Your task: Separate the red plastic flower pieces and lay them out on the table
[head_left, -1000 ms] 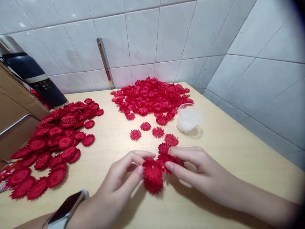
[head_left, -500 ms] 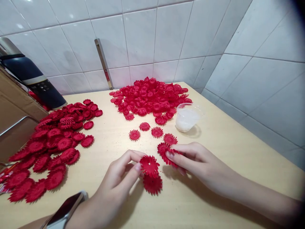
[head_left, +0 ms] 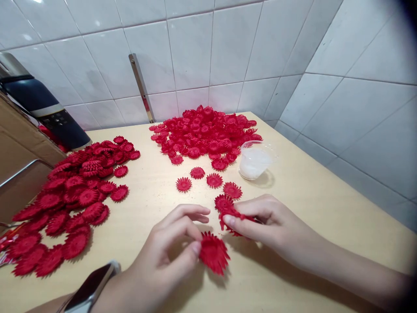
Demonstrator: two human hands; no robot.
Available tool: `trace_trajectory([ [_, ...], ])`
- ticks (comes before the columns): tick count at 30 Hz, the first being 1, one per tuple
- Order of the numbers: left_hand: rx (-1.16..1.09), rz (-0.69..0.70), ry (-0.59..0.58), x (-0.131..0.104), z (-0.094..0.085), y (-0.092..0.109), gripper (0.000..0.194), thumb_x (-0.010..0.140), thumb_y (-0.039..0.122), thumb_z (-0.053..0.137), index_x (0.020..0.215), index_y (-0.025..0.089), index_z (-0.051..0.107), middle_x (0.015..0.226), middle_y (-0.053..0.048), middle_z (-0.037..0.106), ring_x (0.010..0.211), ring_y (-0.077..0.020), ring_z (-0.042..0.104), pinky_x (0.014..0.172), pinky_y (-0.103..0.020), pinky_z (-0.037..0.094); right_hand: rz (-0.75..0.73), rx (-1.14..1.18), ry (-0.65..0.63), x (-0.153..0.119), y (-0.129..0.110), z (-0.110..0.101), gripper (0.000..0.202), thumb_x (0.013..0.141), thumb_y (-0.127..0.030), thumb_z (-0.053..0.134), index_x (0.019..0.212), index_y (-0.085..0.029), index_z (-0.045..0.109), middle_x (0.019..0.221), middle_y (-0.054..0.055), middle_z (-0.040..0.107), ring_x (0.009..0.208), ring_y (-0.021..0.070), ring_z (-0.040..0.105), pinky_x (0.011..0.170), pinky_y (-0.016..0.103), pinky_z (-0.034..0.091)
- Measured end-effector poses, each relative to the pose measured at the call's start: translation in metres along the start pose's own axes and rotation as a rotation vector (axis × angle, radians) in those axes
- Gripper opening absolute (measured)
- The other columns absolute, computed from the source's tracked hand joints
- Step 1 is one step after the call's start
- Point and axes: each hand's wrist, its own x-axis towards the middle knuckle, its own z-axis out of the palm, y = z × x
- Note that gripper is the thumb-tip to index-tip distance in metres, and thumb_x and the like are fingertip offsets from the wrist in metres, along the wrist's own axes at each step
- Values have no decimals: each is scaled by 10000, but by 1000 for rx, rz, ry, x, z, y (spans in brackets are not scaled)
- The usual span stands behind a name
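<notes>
Between the thumb and index finger of my left hand [head_left: 172,243] is the edge of a red toothed flower disc [head_left: 214,253], tilted a little over the table; the other fingers stretch out above it. My right hand [head_left: 267,219] pinches a folded red flower piece [head_left: 239,221] between thumb and fingers. Touching or just behind that piece lies another red disc [head_left: 224,202], with one more [head_left: 232,190] beyond it. Three loose discs, one of them at the left [head_left: 184,184], rest farther back on the table.
A large heap of red discs [head_left: 205,130] lies at the back, beside a clear plastic cup [head_left: 254,161] with whitish contents. Thicker red flowers [head_left: 74,195] are piled at the left, near a cardboard box [head_left: 19,148] and a dark bottle [head_left: 45,108]. Tiled walls [head_left: 192,48] border the table.
The two discs by my left hand now appear together as one piece, lower and farther right. My left fingers have spread. The piece in my right hand has folded and turned.
</notes>
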Motion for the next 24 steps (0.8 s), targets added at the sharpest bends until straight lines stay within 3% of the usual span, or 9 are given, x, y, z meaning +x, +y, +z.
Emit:
trace_trajectory([
  [4, 60, 43, -109, -2, -2, 2, 153, 873, 160, 423, 830, 194, 566, 1234, -35, 451, 1110, -170, 471, 942, -267, 361, -84, -81, -30, 0, 3, 0, 416, 844, -306, 451, 484, -182, 282, 490, -55, 271, 474, 82, 271, 447, 243, 207],
  [9, 67, 89, -120, 1, -2, 6, 160, 864, 131, 442, 861, 191, 590, 1086, -41, 541, 1066, -151, 490, 908, -237, 384, -231, -273, 18, -1, 7, 5, 429, 851, -264, 451, 477, -174, 260, 480, -53, 273, 460, 73, 278, 451, 232, 221],
  [15, 57, 67, -93, 5, 2, 6, 174, 855, 101, 460, 845, 182, 614, 929, -27, 604, 875, -127, 566, 794, -217, 430, -378, -399, 31, -5, 3, 12, 385, 841, -191, 447, 482, -172, 311, 465, -46, 322, 452, 75, 332, 454, 213, 256],
  [19, 61, 43, -29, 5, 3, 2, 166, 863, 125, 454, 827, 186, 604, 875, -22, 609, 830, -132, 569, 756, -226, 438, -322, -436, -25, -5, -2, 10, 337, 858, -197, 410, 523, -174, 386, 524, -19, 420, 499, 94, 399, 493, 221, 315],
  [24, 71, -27, 140, 9, 2, -4, 154, 855, 132, 460, 812, 183, 598, 861, -18, 605, 814, -139, 559, 740, -232, 424, -278, -442, -112, -7, -4, 9, 275, 872, -150, 344, 646, -169, 499, 639, 26, 530, 603, 131, 478, 575, 255, 366],
])
